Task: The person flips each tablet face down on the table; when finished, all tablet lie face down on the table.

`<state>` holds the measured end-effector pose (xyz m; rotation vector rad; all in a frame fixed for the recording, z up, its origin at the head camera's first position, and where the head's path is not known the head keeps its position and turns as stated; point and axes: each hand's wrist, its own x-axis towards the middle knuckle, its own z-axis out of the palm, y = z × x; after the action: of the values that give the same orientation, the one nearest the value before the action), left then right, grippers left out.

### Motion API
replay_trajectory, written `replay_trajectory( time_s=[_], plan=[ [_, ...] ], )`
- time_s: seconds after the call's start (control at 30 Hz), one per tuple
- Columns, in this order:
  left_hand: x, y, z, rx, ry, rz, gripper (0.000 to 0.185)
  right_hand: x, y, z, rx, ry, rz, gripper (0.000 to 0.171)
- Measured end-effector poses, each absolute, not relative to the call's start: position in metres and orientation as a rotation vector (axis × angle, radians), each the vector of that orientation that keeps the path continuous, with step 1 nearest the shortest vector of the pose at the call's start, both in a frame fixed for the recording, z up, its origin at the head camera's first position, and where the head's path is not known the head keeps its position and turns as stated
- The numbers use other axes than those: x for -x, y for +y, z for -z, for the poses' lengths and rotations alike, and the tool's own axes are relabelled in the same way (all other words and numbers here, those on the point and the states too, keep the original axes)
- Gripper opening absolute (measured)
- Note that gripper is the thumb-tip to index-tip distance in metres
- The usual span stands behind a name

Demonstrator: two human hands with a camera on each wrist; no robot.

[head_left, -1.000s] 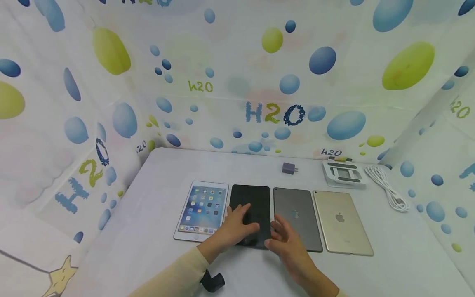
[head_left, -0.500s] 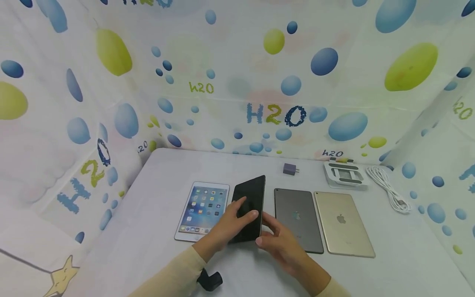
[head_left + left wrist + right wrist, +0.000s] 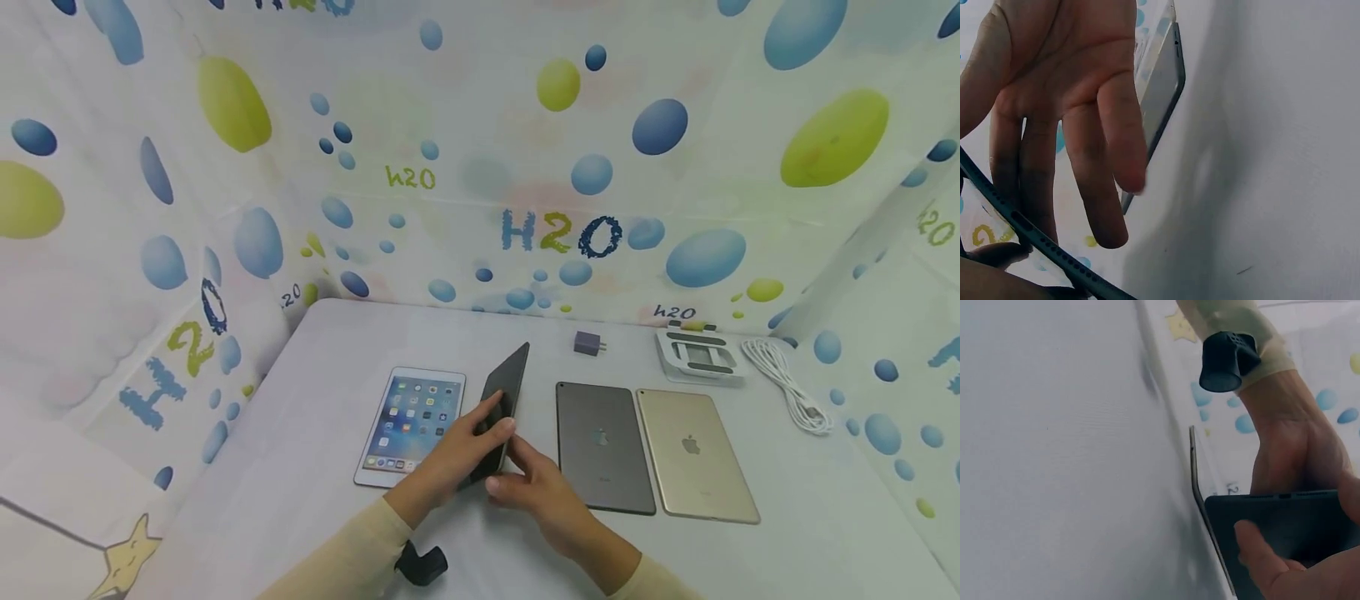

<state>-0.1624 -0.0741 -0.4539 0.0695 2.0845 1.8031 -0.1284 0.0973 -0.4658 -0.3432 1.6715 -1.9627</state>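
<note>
A black tablet (image 3: 506, 385) stands tilted up on its left long edge, between both hands. My left hand (image 3: 497, 417) holds it from the left, fingers on the dark face and thumb at the raised edge. In the left wrist view the tablet's edge (image 3: 1041, 240) crosses in front of two fingers (image 3: 1035, 181). My right hand (image 3: 504, 465) pinches the near corner. The right wrist view shows its thumb (image 3: 1260, 550) on the black tablet (image 3: 1279, 519).
A white tablet (image 3: 412, 421) with a lit screen lies left of it. A grey tablet (image 3: 603, 442) and a gold tablet (image 3: 693, 454) lie back up to the right. A purple charger (image 3: 587, 343), white stand (image 3: 697, 354) and white cable (image 3: 787, 383) sit behind on the white table (image 3: 315, 467).
The black tablet lay flat a second ago. Both hands have since raised its right edge, so it stands steeper and closer to the white tablet.
</note>
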Motion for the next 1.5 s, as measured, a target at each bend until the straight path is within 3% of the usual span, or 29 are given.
replay_trajectory(
  time_s=[0.3,0.6,0.9,1.1,1.5],
  plan=[
    [0.16,-0.076,0.441,-0.207,1.67,-2.135,0.059,0.124,0.103,0.451,0.517,2.08,1.828,0.069],
    [0.157,-0.082,0.428,-0.258,1.377,-2.312,0.054,0.124,0.11,0.447,0.457,2.223,1.723,0.076],
    [0.16,-0.089,0.443,-0.127,1.188,-2.506,0.048,0.13,0.12,0.458,0.223,2.336,1.706,0.108],
    [0.165,-0.091,0.456,-0.039,1.272,-2.547,0.046,0.136,0.129,0.459,0.098,2.349,1.709,0.113],
    [0.18,-0.101,0.47,0.058,1.933,-2.139,0.051,0.14,0.142,0.461,0.178,2.324,1.685,0.111]
  ],
)
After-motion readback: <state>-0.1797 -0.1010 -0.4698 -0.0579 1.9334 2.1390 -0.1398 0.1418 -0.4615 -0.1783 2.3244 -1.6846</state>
